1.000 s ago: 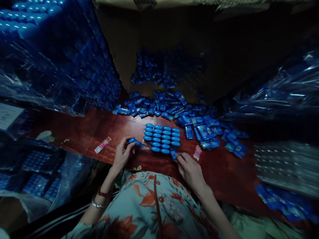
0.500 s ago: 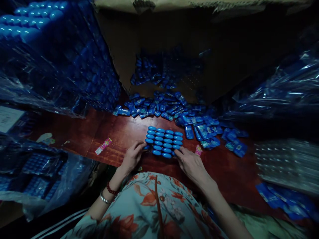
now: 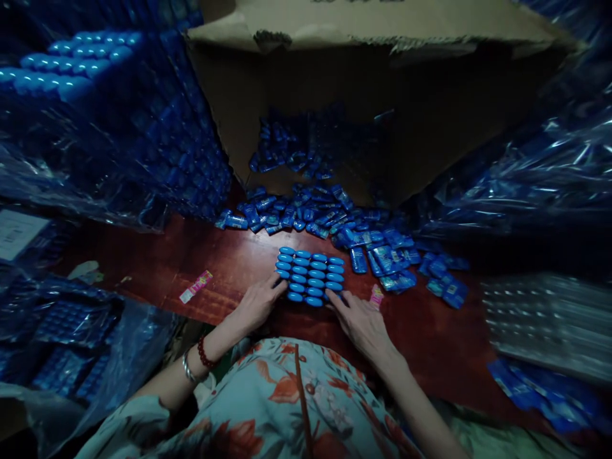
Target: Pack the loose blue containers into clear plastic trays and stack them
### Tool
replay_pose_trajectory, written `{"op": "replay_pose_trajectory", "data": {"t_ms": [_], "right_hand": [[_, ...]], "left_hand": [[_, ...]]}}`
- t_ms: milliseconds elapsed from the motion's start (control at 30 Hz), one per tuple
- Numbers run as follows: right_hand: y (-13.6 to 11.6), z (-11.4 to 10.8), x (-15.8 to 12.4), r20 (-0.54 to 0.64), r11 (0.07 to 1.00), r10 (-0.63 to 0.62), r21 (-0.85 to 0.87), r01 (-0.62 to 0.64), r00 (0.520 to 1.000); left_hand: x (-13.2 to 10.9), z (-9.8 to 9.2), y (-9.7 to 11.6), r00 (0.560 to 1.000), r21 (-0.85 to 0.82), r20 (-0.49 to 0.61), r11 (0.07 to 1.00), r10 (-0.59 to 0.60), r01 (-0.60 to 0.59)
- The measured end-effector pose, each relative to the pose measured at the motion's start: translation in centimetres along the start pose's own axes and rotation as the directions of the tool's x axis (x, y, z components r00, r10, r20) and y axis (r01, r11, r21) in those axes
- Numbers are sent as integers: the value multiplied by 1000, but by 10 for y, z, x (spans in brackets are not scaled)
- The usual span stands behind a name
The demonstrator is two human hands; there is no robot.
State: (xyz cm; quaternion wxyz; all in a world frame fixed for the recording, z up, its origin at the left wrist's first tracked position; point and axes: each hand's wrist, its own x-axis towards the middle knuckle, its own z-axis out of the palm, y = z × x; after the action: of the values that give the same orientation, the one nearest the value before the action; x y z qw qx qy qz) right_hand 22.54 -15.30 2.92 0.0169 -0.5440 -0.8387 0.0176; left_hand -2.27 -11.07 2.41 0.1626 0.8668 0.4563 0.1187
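Note:
A tight block of small blue packs (image 3: 310, 275) stands in rows on the red-brown table (image 3: 229, 255) right in front of me. My left hand (image 3: 261, 303) rests at the block's near left corner, fingers stretched out and touching the packs. My right hand (image 3: 361, 322) lies at the near right corner, fingers extended against the last packs. Neither hand is wrapped around anything. A loose heap of the same blue packs (image 3: 325, 213) lies just beyond the block.
An open cardboard box (image 3: 363, 76) with more packs inside lies on its side at the back. Plastic-wrapped stacks of blue packs (image 3: 109, 127) tower on the left, blue plastic bags (image 3: 535, 172) on the right. Pink wrappers (image 3: 196, 287) lie on the table. Clear trays (image 3: 549, 319) sit at right.
My left hand put the pack it held against the block's left side; my right hand did the same at the right. Both hands now press the block's near corners.

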Motion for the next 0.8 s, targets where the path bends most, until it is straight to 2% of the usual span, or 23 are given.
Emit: {"op": "replay_pose_trajectory", "data": {"t_ms": [100, 167, 200, 267, 300, 367, 433, 500, 533, 600, 700, 800], "right_hand": [[8, 12, -10, -235, 995, 87, 63, -74, 968], [20, 17, -11, -360, 971, 231, 139, -193, 904], [28, 19, -8, -382, 947, 318, 174, -270, 868], [45, 20, 4, -338, 877, 480, 200, -436, 810], [53, 20, 13, -281, 847, 532, 184, -499, 799], [64, 19, 33, -149, 820, 572, 121, -559, 806], [67, 18, 51, -34, 829, 558, 72, -555, 829], [65, 18, 59, 55, 844, 531, 61, -534, 846], [62, 18, 59, 91, 849, 518, 64, -525, 850], [57, 21, 49, 135, 856, 498, 82, -511, 857], [47, 27, 19, 109, 841, 519, 116, -529, 848], [37, 34, -18, 4, 828, 529, 218, -517, 848]], "left_hand": [[-10, 13, -6, 983, -138, -179, 988, 50, -75], [-14, 19, -11, 950, -252, -313, 964, 7, -90], [-13, 21, -14, 926, -298, -374, 952, -51, -68], [-4, 20, -23, 861, -364, -465, 931, -205, 25], [4, 18, -31, 821, -384, -496, 920, -281, 82], [25, 8, -52, 734, -405, -544, 893, -406, 194], [47, -4, -79, 639, -383, -579, 861, -506, 335], [65, -14, -105, 597, -312, -550, 807, -584, 502], [71, -17, -115, 598, -272, -517, 779, -613, 565], [79, -19, -130, 634, -211, -446, 763, -632, 611], [75, -13, -140, 725, -225, -395, 824, -565, 520], [57, -4, -139, 753, -314, -346, 825, -560, 469]]}}
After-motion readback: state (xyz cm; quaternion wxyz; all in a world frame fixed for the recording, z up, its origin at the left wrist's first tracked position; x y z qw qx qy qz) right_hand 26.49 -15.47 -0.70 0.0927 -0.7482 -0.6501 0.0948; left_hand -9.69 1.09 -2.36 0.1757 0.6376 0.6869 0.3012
